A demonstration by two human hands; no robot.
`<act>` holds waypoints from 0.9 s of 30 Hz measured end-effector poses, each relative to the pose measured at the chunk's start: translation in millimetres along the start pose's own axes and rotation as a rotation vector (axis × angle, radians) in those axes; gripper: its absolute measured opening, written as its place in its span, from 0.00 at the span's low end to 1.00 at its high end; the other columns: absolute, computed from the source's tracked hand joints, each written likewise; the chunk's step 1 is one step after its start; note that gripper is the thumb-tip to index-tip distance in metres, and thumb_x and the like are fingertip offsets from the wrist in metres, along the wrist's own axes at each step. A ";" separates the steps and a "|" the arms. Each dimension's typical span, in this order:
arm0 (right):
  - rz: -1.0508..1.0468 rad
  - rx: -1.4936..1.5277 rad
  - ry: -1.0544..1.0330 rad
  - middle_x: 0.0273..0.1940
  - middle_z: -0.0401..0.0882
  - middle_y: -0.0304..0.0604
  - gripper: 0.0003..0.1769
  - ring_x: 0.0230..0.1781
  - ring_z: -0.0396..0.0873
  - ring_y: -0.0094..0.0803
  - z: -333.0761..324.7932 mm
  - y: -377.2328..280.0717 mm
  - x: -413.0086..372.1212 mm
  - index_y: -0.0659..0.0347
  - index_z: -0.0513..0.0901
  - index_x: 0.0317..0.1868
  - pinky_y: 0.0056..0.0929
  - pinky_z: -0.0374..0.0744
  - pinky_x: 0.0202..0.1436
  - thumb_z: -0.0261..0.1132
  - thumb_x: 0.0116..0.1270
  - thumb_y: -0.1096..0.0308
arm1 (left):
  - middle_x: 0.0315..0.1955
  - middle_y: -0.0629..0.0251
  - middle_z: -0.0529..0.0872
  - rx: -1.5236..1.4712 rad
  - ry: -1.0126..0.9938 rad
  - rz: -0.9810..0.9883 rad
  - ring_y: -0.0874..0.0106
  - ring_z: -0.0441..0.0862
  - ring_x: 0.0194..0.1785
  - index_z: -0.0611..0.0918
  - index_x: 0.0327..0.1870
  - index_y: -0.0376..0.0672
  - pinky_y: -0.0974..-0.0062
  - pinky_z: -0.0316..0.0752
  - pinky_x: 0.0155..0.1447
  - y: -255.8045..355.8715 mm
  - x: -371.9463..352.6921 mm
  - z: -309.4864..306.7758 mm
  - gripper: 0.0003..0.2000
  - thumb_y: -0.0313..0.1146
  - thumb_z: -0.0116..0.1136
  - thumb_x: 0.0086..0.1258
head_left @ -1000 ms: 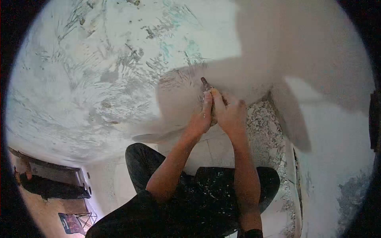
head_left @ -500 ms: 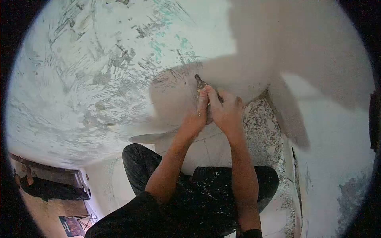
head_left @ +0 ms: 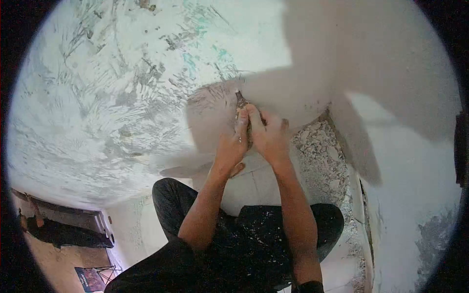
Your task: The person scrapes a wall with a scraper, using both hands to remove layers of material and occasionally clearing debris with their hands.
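Observation:
My left hand (head_left: 232, 145) and my right hand (head_left: 269, 135) are close together in front of the wall, both wrapped round one narrow tool (head_left: 240, 100). Its dark, dusty end sticks out above my thumbs, near the scraped wall (head_left: 141, 97). Most of the tool is hidden by my fingers, so its kind is unclear. Grey marks and traces of green show on the white wall surface around and left of the tip, and my shadow falls over that part.
Broken chips and rubble (head_left: 325, 151) lie along the floor by the wall corner on the right. Pale floor tiles (head_left: 254, 188) lie below my hands. At the lower left are another person (head_left: 66, 232) in dark clothes and a printed item (head_left: 89, 279).
Both hands and the tool have shifted slightly to the left. Fingers of my left hand now show below its wrist.

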State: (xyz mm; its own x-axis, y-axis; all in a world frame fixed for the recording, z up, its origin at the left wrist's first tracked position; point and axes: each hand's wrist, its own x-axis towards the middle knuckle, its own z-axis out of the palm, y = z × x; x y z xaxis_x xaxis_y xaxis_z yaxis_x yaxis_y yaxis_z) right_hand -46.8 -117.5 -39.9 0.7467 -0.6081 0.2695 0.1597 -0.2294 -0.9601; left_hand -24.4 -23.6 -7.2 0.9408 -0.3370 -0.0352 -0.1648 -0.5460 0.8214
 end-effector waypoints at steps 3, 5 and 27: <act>0.015 0.101 -0.012 0.18 0.71 0.56 0.18 0.17 0.74 0.49 0.4 -6.7 -0.3 0.66 0.77 0.24 0.38 0.70 0.23 0.57 0.61 0.57 | 0.46 0.44 0.77 0.321 0.046 0.188 0.56 0.74 0.50 0.72 0.52 0.33 0.68 0.66 0.53 -4.0 2.9 -5.5 0.28 0.53 0.37 0.69; 0.049 0.113 0.001 0.16 0.70 0.55 0.18 0.16 0.73 0.47 -7.8 -25.7 1.8 0.67 0.77 0.24 0.37 0.69 0.22 0.58 0.61 0.59 | 0.46 0.43 0.76 0.018 0.002 0.017 0.54 0.74 0.50 0.70 0.54 0.33 0.65 0.67 0.51 12.5 2.0 -9.2 0.24 0.47 0.39 0.70; 0.110 0.015 -0.059 0.19 0.75 0.53 0.16 0.18 0.73 0.32 10.5 84.5 -45.4 0.70 0.80 0.32 0.31 0.69 0.24 0.56 0.63 0.62 | 0.28 0.44 0.79 0.152 -0.310 -0.011 0.52 0.78 0.35 0.76 0.44 0.33 0.59 0.68 0.45 -87.9 -11.8 14.7 0.24 0.50 0.45 0.65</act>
State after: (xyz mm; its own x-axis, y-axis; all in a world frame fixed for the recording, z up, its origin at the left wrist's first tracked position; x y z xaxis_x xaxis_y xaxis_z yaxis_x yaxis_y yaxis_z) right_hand -60.4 -101.3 -134.1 0.7968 -0.5831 0.1585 0.0842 -0.1527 -0.9847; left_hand -25.4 17.1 -87.4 0.8119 -0.5348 -0.2340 -0.2193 -0.6509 0.7268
